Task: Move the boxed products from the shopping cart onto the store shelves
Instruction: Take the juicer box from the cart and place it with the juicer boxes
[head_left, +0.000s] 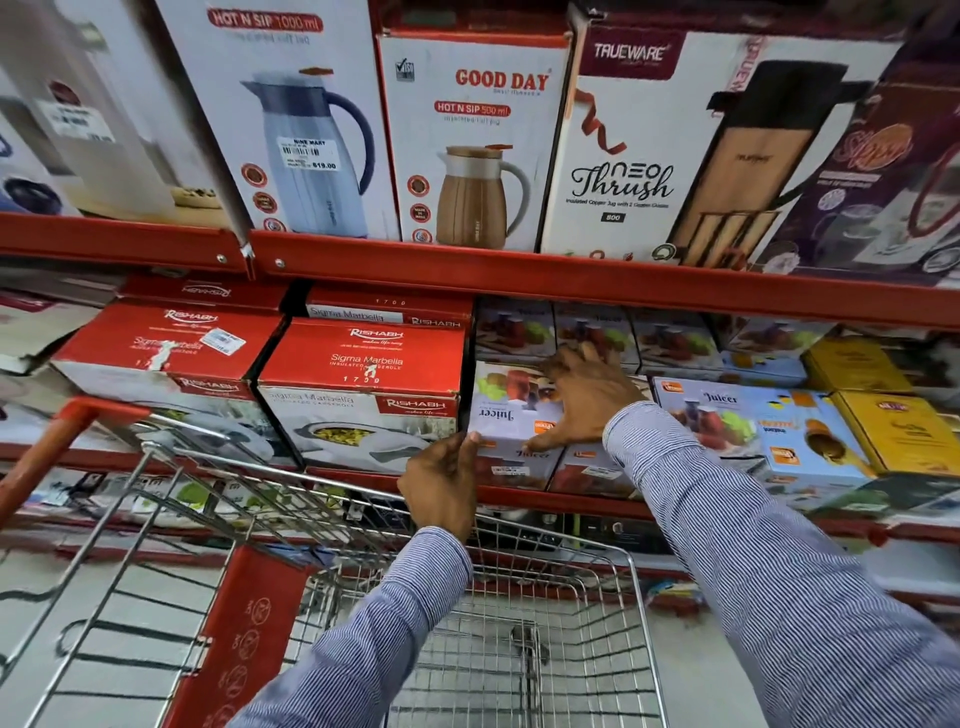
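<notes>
- The Juicer box (511, 410) sits on the middle shelf (571, 496), on top of other juicer cartons, just right of the red Rishabh casserole box (363, 395), which serves as the landmark here.
- The right hand (587, 397) lies spread flat across the top of the Juicer box, fingers reaching toward the back, apparently to press it inward and steady it.
- The left hand (441, 486) is below and just right of the casserole box's lower corner, fingers loosely curled against the Juicer box's front left edge, not wrapped around it; it likely guides that side into line.
- The shopping cart (519, 649) stands below the casserole box, its visible basket holding no boxes, so the job looks near its end.
- The box seems almost seated; a final push should square it.
</notes>
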